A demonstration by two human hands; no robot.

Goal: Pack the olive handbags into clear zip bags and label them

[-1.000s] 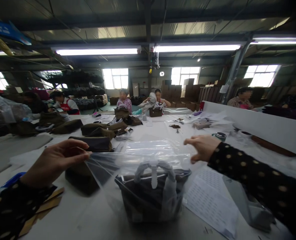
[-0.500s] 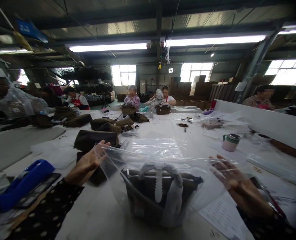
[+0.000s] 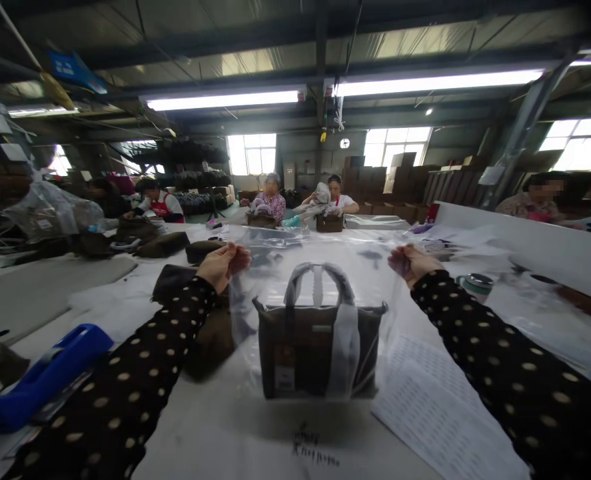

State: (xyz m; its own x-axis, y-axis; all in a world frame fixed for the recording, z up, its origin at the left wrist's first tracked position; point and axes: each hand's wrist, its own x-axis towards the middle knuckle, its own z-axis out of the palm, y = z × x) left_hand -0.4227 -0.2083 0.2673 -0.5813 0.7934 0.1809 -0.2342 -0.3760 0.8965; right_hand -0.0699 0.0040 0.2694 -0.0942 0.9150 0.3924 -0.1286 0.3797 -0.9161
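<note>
Nearest, I saw a blue object point(image 3: 50, 380) left and printed sheets point(image 3: 442, 407) right. Between them, over the table point(image 3: 200, 427), a dark handbag point(image 3: 310, 350) was upright inside a clear bag point(image 3: 370, 283), its upper corners pinched by the left hand point(image 3: 222, 266) and right hand point(image 3: 416, 264); farther lay brown bags point(image 3: 162, 245) left, a mug point(image 3: 476, 285) right.

Polka dots, pale cream on black
The left sleeve point(image 3: 125, 373) and right sleeve point(image 3: 505, 367) are long, dark cloth scattered with round, well-spaced spots, lightly creased along the forearms and ending at the wrists; the left hand point(image 3: 224, 267) and right hand point(image 3: 415, 265) are bare.
</note>
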